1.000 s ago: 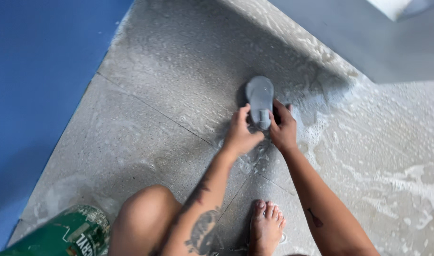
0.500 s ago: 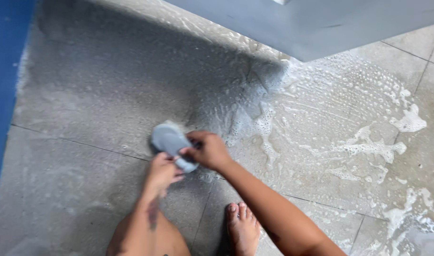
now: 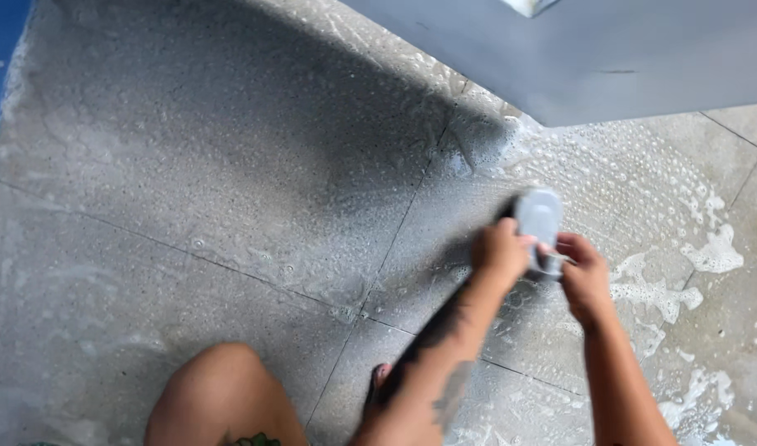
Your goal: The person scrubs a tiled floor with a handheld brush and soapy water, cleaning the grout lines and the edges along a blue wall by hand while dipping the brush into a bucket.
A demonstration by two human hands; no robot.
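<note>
The wet, speckled grey tiled floor [image 3: 230, 165] lay slick with white soap foam [image 3: 713, 252], thickest at the right, below a flat grey-blue panel [image 3: 610, 58]. The left hand [image 3: 501, 252] and the right hand [image 3: 583, 277] had fingers curled tight around a pale grey plastic scrubbing brush [image 3: 540, 223] (two-handed, probably for pressure), pressed flat against the suds.

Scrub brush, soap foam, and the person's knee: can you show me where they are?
scrub brush [image 3: 540, 216], head view, on its grey back.
soap foam [image 3: 713, 252], head view, on the white blob on the wet floor.
knee [image 3: 221, 388], head view, on the bare rounded top.
</note>
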